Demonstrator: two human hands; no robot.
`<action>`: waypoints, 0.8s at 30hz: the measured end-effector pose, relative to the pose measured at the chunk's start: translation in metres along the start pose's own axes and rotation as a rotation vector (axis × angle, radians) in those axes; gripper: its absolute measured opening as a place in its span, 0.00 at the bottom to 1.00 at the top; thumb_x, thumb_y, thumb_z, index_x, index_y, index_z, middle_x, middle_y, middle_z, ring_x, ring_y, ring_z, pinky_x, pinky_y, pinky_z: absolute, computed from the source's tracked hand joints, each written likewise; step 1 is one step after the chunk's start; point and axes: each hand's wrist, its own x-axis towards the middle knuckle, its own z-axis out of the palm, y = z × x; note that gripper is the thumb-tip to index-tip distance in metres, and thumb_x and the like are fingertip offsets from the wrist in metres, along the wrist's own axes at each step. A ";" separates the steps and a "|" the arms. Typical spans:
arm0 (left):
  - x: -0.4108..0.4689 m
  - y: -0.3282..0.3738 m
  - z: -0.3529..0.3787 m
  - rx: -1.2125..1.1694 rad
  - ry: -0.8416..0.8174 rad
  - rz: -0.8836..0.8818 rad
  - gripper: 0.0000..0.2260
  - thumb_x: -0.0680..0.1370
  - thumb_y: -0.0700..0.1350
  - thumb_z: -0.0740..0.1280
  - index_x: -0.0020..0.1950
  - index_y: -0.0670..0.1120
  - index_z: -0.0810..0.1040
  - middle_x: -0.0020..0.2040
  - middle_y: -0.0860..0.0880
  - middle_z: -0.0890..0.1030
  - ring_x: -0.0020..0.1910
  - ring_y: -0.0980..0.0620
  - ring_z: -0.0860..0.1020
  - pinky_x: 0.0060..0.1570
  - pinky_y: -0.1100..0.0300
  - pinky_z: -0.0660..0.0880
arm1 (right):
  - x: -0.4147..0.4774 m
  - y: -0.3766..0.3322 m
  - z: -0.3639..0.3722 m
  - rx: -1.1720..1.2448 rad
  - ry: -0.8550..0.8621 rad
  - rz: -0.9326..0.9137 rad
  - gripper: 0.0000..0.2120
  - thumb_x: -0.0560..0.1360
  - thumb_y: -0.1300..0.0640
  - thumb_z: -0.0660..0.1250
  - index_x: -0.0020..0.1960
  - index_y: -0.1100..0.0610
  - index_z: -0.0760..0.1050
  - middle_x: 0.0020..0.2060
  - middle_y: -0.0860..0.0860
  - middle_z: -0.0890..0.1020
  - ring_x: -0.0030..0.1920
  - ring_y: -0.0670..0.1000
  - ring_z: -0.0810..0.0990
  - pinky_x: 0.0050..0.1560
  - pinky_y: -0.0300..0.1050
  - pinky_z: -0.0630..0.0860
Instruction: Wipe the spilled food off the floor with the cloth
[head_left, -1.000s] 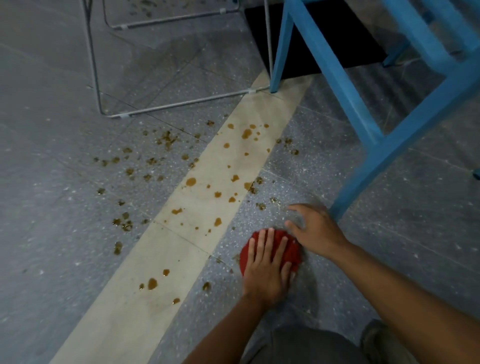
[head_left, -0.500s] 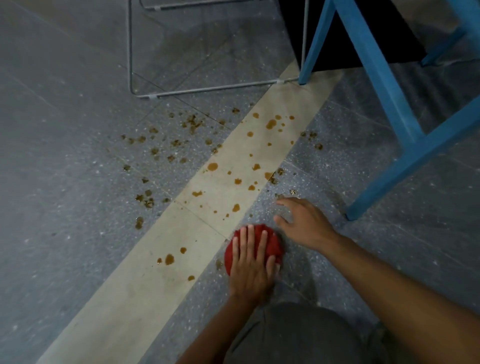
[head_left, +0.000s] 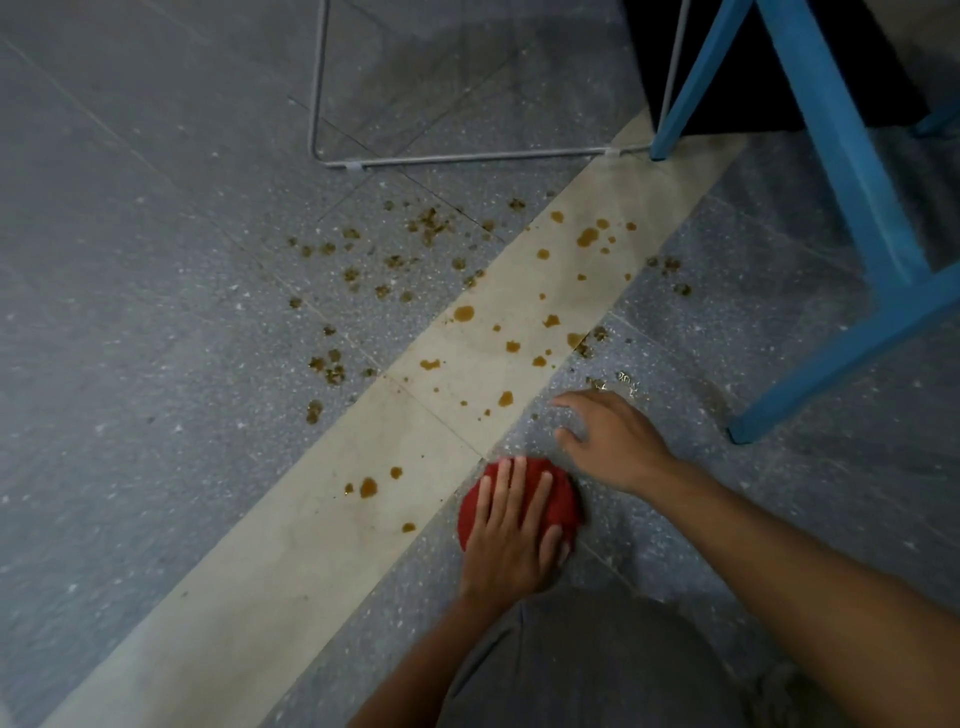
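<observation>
The grey floor (head_left: 156, 260) is carrying brown spilled food (head_left: 464, 313) just beyond the red cloth (head_left: 566, 501), lying near the person. The left hand (head_left: 511, 525) is pressing it flat-fingered; the right hand (head_left: 608, 441) is resting splayed on the floor, grasping nothing. Firm, overlapping strokes toward the far spots look best.

Grey speckled floor (head_left: 156, 364) all round, a pale beige strip (head_left: 291, 561) cutting diagonally from near left to far right, a blue painted frame (head_left: 847, 156) standing far right, a thin white wire frame (head_left: 467, 157) resting far centre, a black panel (head_left: 748, 78) behind the blue legs, light dim.
</observation>
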 end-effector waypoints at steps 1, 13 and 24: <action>-0.017 -0.010 0.004 0.054 -0.008 0.085 0.34 0.87 0.65 0.55 0.88 0.50 0.54 0.88 0.40 0.52 0.87 0.38 0.53 0.84 0.39 0.46 | -0.001 -0.003 0.001 0.000 -0.006 -0.011 0.23 0.80 0.48 0.65 0.74 0.49 0.71 0.71 0.49 0.75 0.71 0.53 0.70 0.69 0.52 0.72; -0.033 -0.028 -0.013 0.051 -0.032 -0.114 0.33 0.86 0.64 0.58 0.87 0.48 0.61 0.86 0.39 0.57 0.85 0.37 0.58 0.81 0.36 0.63 | 0.004 -0.038 0.015 -0.063 -0.053 -0.129 0.22 0.80 0.47 0.65 0.74 0.50 0.72 0.71 0.49 0.75 0.71 0.53 0.70 0.70 0.49 0.70; -0.028 -0.120 -0.046 -0.124 0.153 -0.709 0.33 0.87 0.61 0.54 0.88 0.46 0.55 0.87 0.37 0.50 0.87 0.36 0.47 0.84 0.36 0.49 | 0.024 -0.063 0.032 -0.023 -0.036 -0.207 0.21 0.79 0.47 0.67 0.71 0.51 0.75 0.68 0.48 0.78 0.68 0.52 0.73 0.68 0.48 0.71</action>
